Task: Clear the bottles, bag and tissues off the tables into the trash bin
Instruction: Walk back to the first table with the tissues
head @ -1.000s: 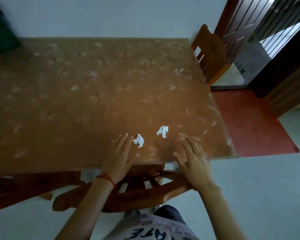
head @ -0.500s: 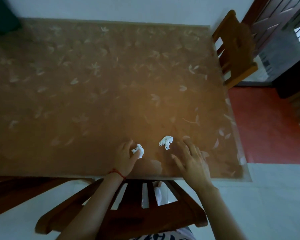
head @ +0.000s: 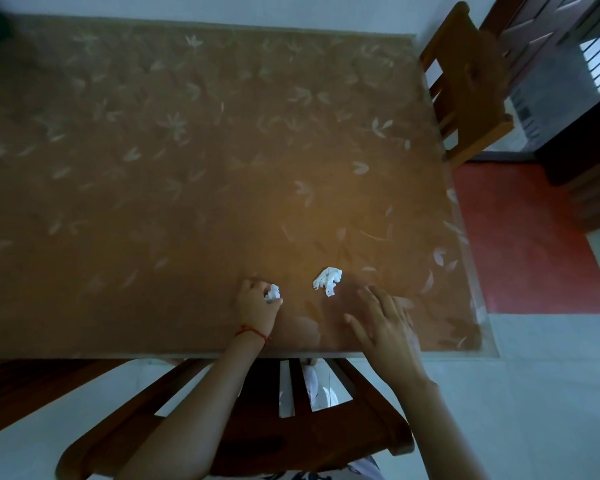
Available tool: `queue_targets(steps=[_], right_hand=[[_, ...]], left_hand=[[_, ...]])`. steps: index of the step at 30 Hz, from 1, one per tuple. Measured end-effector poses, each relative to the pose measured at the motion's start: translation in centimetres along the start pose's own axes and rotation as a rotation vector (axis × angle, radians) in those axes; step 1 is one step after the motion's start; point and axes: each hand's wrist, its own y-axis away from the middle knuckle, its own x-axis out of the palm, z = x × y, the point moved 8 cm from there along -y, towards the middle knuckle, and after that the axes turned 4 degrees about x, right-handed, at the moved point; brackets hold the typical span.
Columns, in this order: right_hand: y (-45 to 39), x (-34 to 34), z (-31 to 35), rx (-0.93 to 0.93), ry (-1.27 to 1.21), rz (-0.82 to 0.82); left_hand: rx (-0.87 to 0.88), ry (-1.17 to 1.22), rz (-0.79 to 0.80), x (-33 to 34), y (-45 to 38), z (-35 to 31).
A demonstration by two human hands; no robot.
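Since a second ago my left hand (head: 257, 306) has closed its grip on 1 crumpled tissue (head: 273, 293); my right hand (head: 385, 322) hovers open by tissue 2 (head: 328, 278) on the desk (head: 153, 168). Neither is binned yet.

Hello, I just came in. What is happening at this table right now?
A person is clearing crumpled white tissues from a brown table with a leaf-patterned cover. The left hand has its fingers closed around one small tissue ball. The right hand is spread open over the table, just short of the second crumpled tissue, which lies loose on the surface. No trash bin is visible.
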Motion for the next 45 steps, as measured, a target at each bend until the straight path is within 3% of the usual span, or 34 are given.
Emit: queue_targets(steps=[6, 15, 26, 31, 38, 45], right_hand=[[-1.2, 0.8, -0.2, 0.035, -0.114, 0.060], [-5.4, 5.5, -1.3, 0.417, -0.496, 0.197], [-7.6, 7.9, 1.3, 0.471, -0.163, 0.191], [-7.7, 8.1, 1.7, 0.417, -0.167, 0.193], [-7.1, 7.7, 2.0, 0.426, -0.581, 0.167], [-6.1, 6.1, 4.8, 0.428, -0.974, 0.247]], left_hand=[[-0.062, 0.251, 0.010, -0.4, -0.3, 1.1], [-0.175, 0.641, 0.047, -1.6, 0.6, 2.0], [-0.248, 0.737, 0.013, -3.1, 1.6, 3.8], [-0.233, 0.724, -0.003, -3.4, 1.8, 4.5], [-0.182, 0.703, 0.033, -3.5, 1.9, 4.4], [-0.133, 0.686, 0.044, -5.4, 1.7, 5.1]])
